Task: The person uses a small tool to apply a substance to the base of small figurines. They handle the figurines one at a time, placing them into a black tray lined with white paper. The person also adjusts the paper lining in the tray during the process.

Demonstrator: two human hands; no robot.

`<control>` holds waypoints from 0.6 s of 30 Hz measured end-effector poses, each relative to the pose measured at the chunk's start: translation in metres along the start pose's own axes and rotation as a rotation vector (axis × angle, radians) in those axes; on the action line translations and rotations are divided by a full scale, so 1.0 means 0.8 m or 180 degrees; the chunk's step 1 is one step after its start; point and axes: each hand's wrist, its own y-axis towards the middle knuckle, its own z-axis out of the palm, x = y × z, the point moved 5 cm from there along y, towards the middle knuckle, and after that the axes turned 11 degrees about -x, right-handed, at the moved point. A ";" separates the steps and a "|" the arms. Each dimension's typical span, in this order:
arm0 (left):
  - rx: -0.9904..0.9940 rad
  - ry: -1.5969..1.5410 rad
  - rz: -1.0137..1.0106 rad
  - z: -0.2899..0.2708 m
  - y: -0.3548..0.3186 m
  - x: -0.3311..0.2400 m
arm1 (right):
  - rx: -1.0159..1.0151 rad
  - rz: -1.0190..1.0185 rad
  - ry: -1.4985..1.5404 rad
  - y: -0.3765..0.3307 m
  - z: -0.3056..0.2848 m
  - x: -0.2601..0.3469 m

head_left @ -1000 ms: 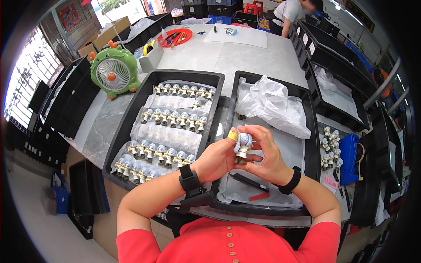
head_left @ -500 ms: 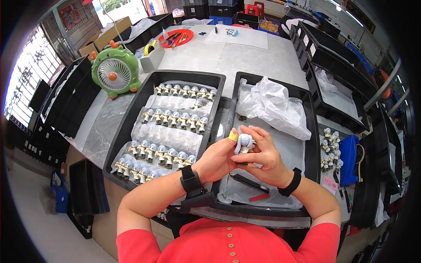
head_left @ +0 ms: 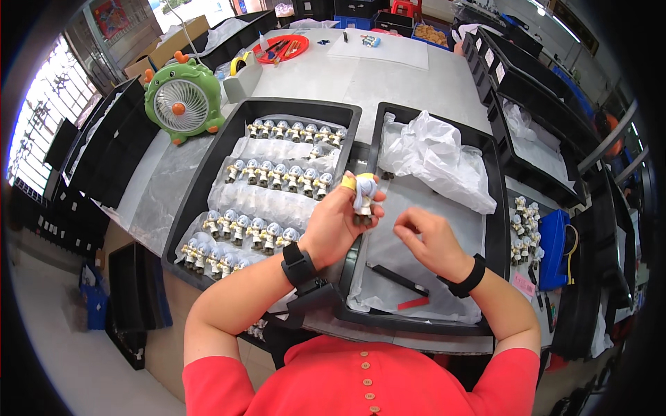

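Observation:
My left hand [head_left: 331,223] grips a small figurine [head_left: 364,199] with pale blue-grey hair, a white and gold outfit and dark feet, held upright above the gap between two black trays. A yellow cover wraps the thumb tip of that hand. To its right, apart from the figurine, my right hand [head_left: 433,243] hovers over the right tray [head_left: 497,229] with its fingers curled in; nothing shows in them. Rows of similar figurines [head_left: 277,175] lie on white liner in the left tray [head_left: 201,184].
Crumpled white sheeting [head_left: 440,159], a black bar-shaped tool [head_left: 397,277] and a red strip [head_left: 413,303] lie in the right tray. More figurines [head_left: 525,229] stand right of it beside a blue bin [head_left: 553,249]. A green fan [head_left: 182,104] and a red tool dish [head_left: 282,48] sit farther back.
My right hand has let go of the figurine and moved off to the right and down. My left hand has raised the figurine slightly leftward, and it now shows upright from head to feet.

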 end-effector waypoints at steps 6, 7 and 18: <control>0.0145 -0.0098 -0.0238 0.006 -0.006 0.000 | 0.1633 -0.0001 -0.0885 -0.050 0.054 -0.027; 0.0241 -0.0094 -0.0305 0.008 -0.006 0.001 | 0.1734 -0.0012 -0.0998 -0.051 0.057 -0.031; 0.0430 0.0136 -0.0847 0.014 -0.012 0.023 | -0.0438 0.1062 0.0732 0.004 -0.040 -0.001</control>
